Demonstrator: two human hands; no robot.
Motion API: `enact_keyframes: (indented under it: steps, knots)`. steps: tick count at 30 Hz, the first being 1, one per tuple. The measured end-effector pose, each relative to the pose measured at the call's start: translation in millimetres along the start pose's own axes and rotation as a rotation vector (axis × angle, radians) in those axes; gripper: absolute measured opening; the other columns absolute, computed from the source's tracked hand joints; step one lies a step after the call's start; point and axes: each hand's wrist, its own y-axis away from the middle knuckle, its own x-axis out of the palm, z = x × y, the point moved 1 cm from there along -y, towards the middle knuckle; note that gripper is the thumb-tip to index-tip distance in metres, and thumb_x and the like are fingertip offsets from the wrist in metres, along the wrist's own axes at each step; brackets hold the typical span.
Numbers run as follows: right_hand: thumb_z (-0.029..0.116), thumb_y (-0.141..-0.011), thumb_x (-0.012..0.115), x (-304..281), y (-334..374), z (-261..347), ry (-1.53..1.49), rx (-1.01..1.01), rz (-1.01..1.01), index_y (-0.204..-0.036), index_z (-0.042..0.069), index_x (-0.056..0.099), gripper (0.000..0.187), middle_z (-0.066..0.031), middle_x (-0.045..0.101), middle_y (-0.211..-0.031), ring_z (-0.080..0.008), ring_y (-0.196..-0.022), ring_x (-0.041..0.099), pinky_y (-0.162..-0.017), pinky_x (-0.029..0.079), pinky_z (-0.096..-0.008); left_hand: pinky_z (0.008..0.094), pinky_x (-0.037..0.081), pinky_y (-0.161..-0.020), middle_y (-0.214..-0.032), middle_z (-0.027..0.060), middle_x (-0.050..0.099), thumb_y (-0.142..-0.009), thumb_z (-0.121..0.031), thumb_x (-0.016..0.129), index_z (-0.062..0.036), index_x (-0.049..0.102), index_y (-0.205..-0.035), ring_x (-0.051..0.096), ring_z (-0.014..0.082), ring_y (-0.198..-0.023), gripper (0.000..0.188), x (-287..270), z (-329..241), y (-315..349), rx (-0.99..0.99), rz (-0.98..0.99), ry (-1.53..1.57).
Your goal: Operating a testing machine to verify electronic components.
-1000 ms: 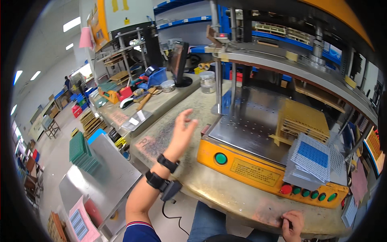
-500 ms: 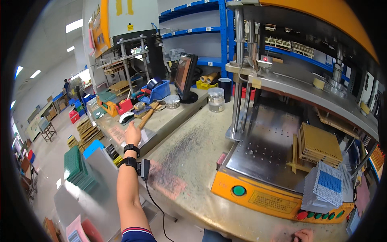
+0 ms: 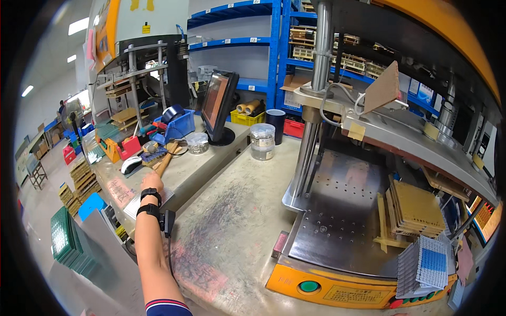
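Note:
My left hand (image 3: 151, 182) reaches forward over the bench on the left, with black straps and a small black device on its wrist. Its fingers are mostly hidden behind the back of the hand, so I cannot tell whether they grip anything. Beneath the hand and wrist lies a pale, flat sheet (image 3: 167, 196). Just past the fingers is a wooden handle (image 3: 167, 160), and a white computer mouse (image 3: 131, 165) sits to its left. My right hand is out of view.
A press with a perforated metal bed (image 3: 342, 221) stands on the right, stacked with tan boards (image 3: 416, 208) and grey-blue panels (image 3: 427, 263). Clear jars (image 3: 262, 141) stand behind the worktop, near a monitor (image 3: 219, 108). Green sheets (image 3: 68, 239) are stacked at the lower left.
The view has shifted, and my left hand appears lower and further left, still by the wooden handle. My right hand has left the lower edge. A brown board now shows by the press's upper plate.

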Motion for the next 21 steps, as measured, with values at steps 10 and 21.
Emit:
enact_keyframes:
  steps: [10,21]
  knots:
    - [0.004,-0.081,0.066,1,-4,1,0.016,0.04,0.013,-0.1,0.003,0.065,0.019,-0.0159,0.064,-0.098,-0.0337,-0.092,0.06,-0.081,0.048,-0.0414,0.0496,0.048,-0.085,-0.111,0.0185,0.066,-0.093,-0.023,0.044,-0.0035,0.057,-0.109,0.064,0.0342,-0.102,0.028,0,-67,1,-0.01,-0.026,0.14]
    - [0.005,-0.08,0.066,-7,-6,4,-0.014,0.023,-0.025,-0.098,0.005,0.067,0.018,-0.0151,0.065,-0.098,-0.0325,-0.091,0.062,-0.08,0.049,-0.0405,0.0344,0.049,-0.062,-0.069,0.0037,0.047,-0.095,-0.023,0.042,-0.006,0.043,-0.078,0.046,0.0145,-0.058,0.024,-92,-37,20,-0.444,0.51,2.113]
